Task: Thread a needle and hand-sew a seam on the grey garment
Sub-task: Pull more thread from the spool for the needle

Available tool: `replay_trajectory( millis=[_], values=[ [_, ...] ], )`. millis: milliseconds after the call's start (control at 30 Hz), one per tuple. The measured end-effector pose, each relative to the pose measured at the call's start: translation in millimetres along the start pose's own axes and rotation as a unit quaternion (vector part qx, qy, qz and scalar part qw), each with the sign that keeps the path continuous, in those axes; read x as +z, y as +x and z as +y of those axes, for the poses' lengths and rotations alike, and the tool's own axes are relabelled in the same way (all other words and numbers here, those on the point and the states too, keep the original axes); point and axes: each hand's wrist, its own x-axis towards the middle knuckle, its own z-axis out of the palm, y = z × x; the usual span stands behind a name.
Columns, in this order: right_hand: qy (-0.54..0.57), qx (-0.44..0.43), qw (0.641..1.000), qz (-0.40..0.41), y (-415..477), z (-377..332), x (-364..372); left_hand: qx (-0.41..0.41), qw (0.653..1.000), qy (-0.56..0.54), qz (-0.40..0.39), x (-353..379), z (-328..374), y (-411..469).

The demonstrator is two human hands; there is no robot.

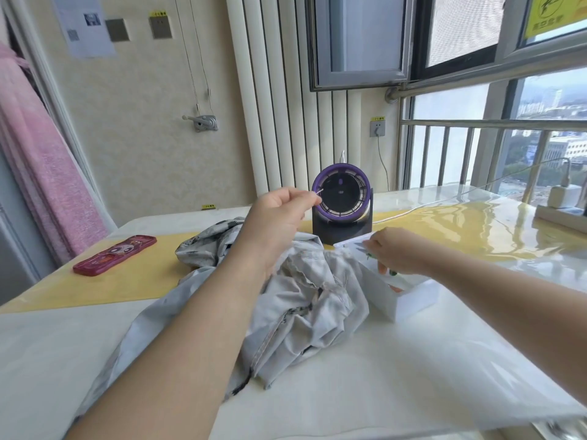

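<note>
1. Looking down on the worktop (413, 376), we find the grey garment (311, 300) crumpled in a heap near its middle. One trailing end runs under our left forearm toward the near edge.
2. Left hand (279, 211): raised above the far side of the garment, thumb and forefinger pinching a thin needle (318, 192). The needle's tip pokes out to the right, in front of the fan (341, 198).
3. Right hand (397, 252): reaching into an open white box (413, 300) just right of the garment and touching it. The fingers curl down among small greenish items, and we cannot tell whether they grip anything.
4. The fan has a purple ring on a black base and stands upright behind the garment and the box. A white cable (413, 211) runs along the worktop to its right.
5. A red phone (116, 255) lies flat on the yellow mat (143, 290) at left, well apart from the garment.
6. A white power strip (562, 215) carrying a charger (563, 195) sits at the far right edge.
</note>
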Motion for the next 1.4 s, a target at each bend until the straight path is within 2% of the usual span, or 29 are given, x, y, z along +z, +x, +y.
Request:
replay_trajectory(
  millis=[67, 200, 267, 333, 367, 400, 433, 467, 500, 533, 600, 800, 900, 1000, 1067, 1133, 1200, 1233, 1300, 1400],
  values=[
    [-0.042, -0.006, 0.999, 0.015, 6.5, 4.8, 9.6, 0.04, 0.999, 0.033, 0.004, 0.4, 10.1, 3.3],
    [-0.124, -0.031, 0.992, -0.013, 8.3, 1.6, 9.8, 0.094, 0.995, 0.043, 0.003, 1.4, 29.1, 6.2],
    [-0.063, -0.045, 0.997, 0.022, 5.9, -3.6, 0.7, 0.093, 0.995, 0.025, -0.006, 1.7, 34.5, 7.6],
    [0.11, -0.097, 0.987, 0.07, -0.1, -15.1, -13.1, 0.087, 0.996, -0.001, -0.013, 2.0, 37.0, 10.3],
    [0.252, -0.125, 0.958, 0.054, -7.4, -24.6, -22.0, 0.082, 0.996, -0.014, -0.019, 2.9, 38.3, 10.4],
    [0.393, -0.153, 0.907, -0.015, -15.1, -32.4, -30.6, 0.076, 0.996, -0.033, -0.026, 3.8, 39.8, 9.9],
    [0.488, -0.175, 0.85, -0.096, -22.2, -37.3, -37.9, 0.068, 0.995, -0.061, -0.037, 4.8, 41.6, 8.5],
    [0.527, -0.195, 0.81, -0.166, -27.8, -42.1, -43.1, 0.061, 0.992, -0.096, -0.05, 5.9, 43.8, 7.1],
    [0.528, -0.218, 0.791, -0.219, -31.7, -45.8, -46.1, 0.056, 0.988, -0.13, -0.064, 6.5, 46.1, 5.5],
    [0.51, -0.24, 0.787, -0.25, -34.5, -48.3, -47.2, 0.055, 0.983, -0.156, -0.075, 6.6, 47.8, 4.2],
    [0.48, -0.259, 0.8, -0.25, -36.6, -49.0, -46.3, 0.062, 0.973, -0.206, -0.084, 5.2, 50.4, 2.6],
    [0.529, -0.205, 0.816, -0.114, -27.7, -26.9, -47.9, 0.067, 0.931, -0.358, -0.001, -6.4, 51.9, 12.3],
    [0.538, -0.177, 0.821, -0.068, -22.2, -11.9, -47.8, 0.047, 0.928, -0.368, 0.031, -6.8, 40.9, 20.5],
    [0.552, -0.153, 0.817, -0.058, -19.6, 3.2, -46.2, 0.015, 0.936, -0.35, 0.045, -0.3, 24.6, 29.2],
    [0.618, -0.142, 0.77, -0.071, -18.2, 14.1, -45.8, -0.02, 0.945, -0.325, 0.043, 7.9, 11.5, 38.2],
    [0.704, -0.137, 0.692, -0.074, -15.5, 25.1, -46.2, -0.063, 0.961, -0.268, 0.021, 19.0, -3.5, 48.5],
    [0.767, -0.125, 0.626, -0.058, -10.8, 35.8, -46.1, -0.096, 0.983, -0.157, -0.02, 31.6, -19.5, 58.8],
    [0.78, -0.117, 0.613, -0.045, -7.9, 40.7, -46.1, -0.099, 0.991, -0.076, -0.044, 38.1, -25.9, 62.5],
    [0.773, -0.103, 0.625, -0.025, -2.3, 48.1, -44.8, -0.057, 0.988, 0.119, -0.085, 50.4, -36.6, 69.9],
    [0.753, -0.074, 0.653, 0.012, 7.4, 57.0, -40.6, 0.072, 0.919, 0.356, -0.152, 69.0, -41.5, 74.2]
  ],
)
